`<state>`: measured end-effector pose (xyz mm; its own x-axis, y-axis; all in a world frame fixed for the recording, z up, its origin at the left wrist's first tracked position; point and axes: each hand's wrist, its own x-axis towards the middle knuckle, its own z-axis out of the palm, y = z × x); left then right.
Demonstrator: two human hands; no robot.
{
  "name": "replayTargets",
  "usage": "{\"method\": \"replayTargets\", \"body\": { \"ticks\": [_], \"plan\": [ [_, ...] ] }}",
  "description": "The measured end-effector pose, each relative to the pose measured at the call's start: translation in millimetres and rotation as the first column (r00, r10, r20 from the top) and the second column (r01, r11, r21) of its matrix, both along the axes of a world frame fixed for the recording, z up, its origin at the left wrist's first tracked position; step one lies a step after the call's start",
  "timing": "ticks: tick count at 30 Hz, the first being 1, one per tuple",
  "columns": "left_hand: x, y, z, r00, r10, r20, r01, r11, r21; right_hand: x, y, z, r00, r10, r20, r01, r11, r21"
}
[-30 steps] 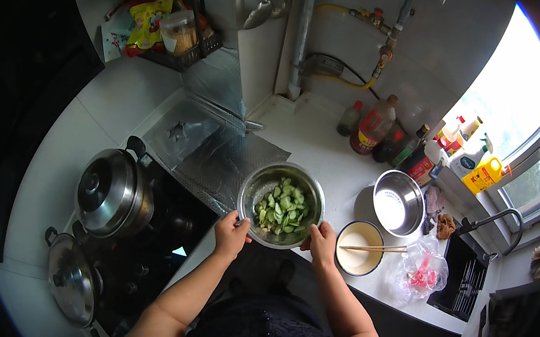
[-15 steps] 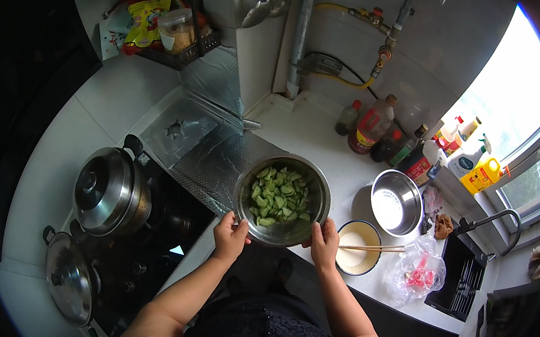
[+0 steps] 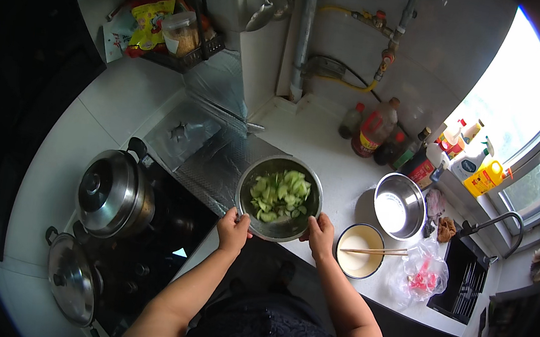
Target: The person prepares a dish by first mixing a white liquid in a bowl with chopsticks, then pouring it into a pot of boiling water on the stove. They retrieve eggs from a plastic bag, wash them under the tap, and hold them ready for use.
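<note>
Landmark: black cooktop. Steel bowl just right of it, at the front edge of the white counter; whether its base touches anything, cannot tell from above. Inside, a loose heap of green slices, pale flesh with darker skin, a little blurred. Left hand, on the cooktop side, grips the bowl's near-left rim, thumb up by the edge, other fingers mostly hidden beneath. Right hand, on the side away from the cooktop, grasps the near-right rim likewise. Handling, by judgement: bowl thin-walled and stiff, light to moderate with this load, not fragile; smooth steel probably slick if wet. Slices look moist, firm enough to slide over one another, apt to spill if the bowl tips sharply. Best hold: opposite points of the rim, thumbs above and fingers supporting the wall below, much as now. Farther right of the cooktop, beyond the right hand: cream bowl with dark rim, chopsticks laid across it; second steel bowl behind that. Foil sheet borders the cooktop's far right side; lidded pot stands on its far-left part.
</note>
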<state>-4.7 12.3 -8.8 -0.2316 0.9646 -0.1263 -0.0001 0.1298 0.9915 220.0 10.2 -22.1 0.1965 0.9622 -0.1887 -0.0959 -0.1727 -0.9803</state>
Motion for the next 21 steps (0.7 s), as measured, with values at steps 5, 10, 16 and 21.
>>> {"method": "replayTargets", "body": {
  "ticks": [5, 10, 16, 21],
  "plan": [
    [-2, 0, 9, 0.997, 0.013, 0.078, -0.014, 1.000, 0.020, -5, -4, 30, 1.000, -0.027, -0.006, 0.027, 0.999, 0.034],
    [0, -5, 7, 0.995, 0.033, 0.097, -0.036, 0.999, 0.028, -8, -7, 46, 0.973, -0.056, 0.226, 0.020, 0.987, 0.159],
    [4, -6, 15, 0.997, 0.012, 0.079, -0.009, 0.999, -0.038, -4, -14, 41, 0.998, -0.034, 0.054, 0.031, 0.998, 0.063],
    [2, -19, 3, 0.997, -0.004, -0.075, 0.011, 0.996, 0.088, 4, -23, 7, 1.000, 0.009, -0.027, -0.007, 0.996, 0.094]
  ]
}}
